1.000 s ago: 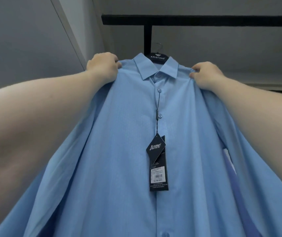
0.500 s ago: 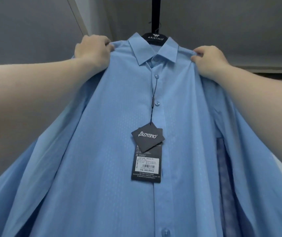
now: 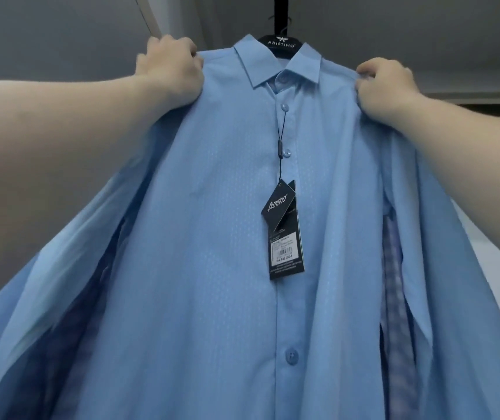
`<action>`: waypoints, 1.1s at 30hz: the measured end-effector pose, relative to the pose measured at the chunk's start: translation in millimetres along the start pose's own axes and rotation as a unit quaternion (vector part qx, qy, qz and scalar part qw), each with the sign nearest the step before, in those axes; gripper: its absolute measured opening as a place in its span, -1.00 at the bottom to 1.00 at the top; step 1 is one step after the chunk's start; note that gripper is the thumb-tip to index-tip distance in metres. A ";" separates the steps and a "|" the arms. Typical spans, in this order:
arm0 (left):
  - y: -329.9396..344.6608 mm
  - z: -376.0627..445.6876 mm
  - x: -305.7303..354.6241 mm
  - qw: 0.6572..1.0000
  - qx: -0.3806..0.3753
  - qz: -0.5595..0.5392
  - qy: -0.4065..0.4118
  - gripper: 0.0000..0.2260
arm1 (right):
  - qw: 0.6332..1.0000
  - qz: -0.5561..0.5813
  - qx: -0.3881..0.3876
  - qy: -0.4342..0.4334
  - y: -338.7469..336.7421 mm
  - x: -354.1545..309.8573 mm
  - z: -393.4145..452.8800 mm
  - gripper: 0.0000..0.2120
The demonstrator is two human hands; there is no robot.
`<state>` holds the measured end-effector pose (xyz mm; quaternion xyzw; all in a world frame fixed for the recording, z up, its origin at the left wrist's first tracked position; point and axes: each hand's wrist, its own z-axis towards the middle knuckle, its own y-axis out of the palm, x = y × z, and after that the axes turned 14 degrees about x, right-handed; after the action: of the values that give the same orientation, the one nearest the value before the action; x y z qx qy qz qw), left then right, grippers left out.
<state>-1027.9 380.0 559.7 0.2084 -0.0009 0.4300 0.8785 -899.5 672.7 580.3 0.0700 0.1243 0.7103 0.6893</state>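
Note:
A light blue button-up shirt [image 3: 206, 237] hangs in front of me on a black hanger [image 3: 281, 44] printed ARISTINO. My left hand [image 3: 170, 71] grips the shirt's left shoulder, fingers curled into the fabric. My right hand [image 3: 385, 83] grips the right shoulder the same way. Black price tags [image 3: 285, 231] dangle on a cord from the upper buttons, down the placket. The collar is buttoned and sits just below the hanger's neck.
A black vertical post [image 3: 282, 13] rises behind the hanger. Behind the blue shirt hang other garments: a dark checked one [image 3: 70, 328] at the left and a pale checked one [image 3: 394, 286] at the right. Grey walls fill the background.
The view has dropped and come closer: the horizontal black rail has left the frame and the shirt looks larger. Both hands stay gripped on the shoulders. The tags have swung slightly.

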 end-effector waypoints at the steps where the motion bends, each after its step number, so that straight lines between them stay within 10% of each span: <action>1: -3.2 -2.6 0.3 1.000 -0.002 0.004 0.005 -0.60 | 1.000 -0.004 0.004 -0.003 -1.7 0.7 -3.3 -0.56; 16: -34.6 -69.5 14.9 0.987 -0.018 -0.090 0.131 -0.66 | 0.988 0.076 -0.008 -0.137 -33.6 -41.6 -102.5 -0.65; 22: -61.4 -117.5 32.2 0.955 -0.097 -0.279 0.025 -0.79 | 0.956 0.160 -0.070 -0.236 -62.5 -73.0 -183.3 -0.77; 33: -82.5 -184.8 28.0 0.855 -0.296 -0.339 -0.258 -0.74 | 0.926 0.156 -0.268 0.214 -74.0 -78.2 -257.3 -0.55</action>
<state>-980.7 424.2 365.9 0.0296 -0.2844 0.0153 0.9581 -894.9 575.6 318.9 -0.2521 0.0614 0.8139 0.5198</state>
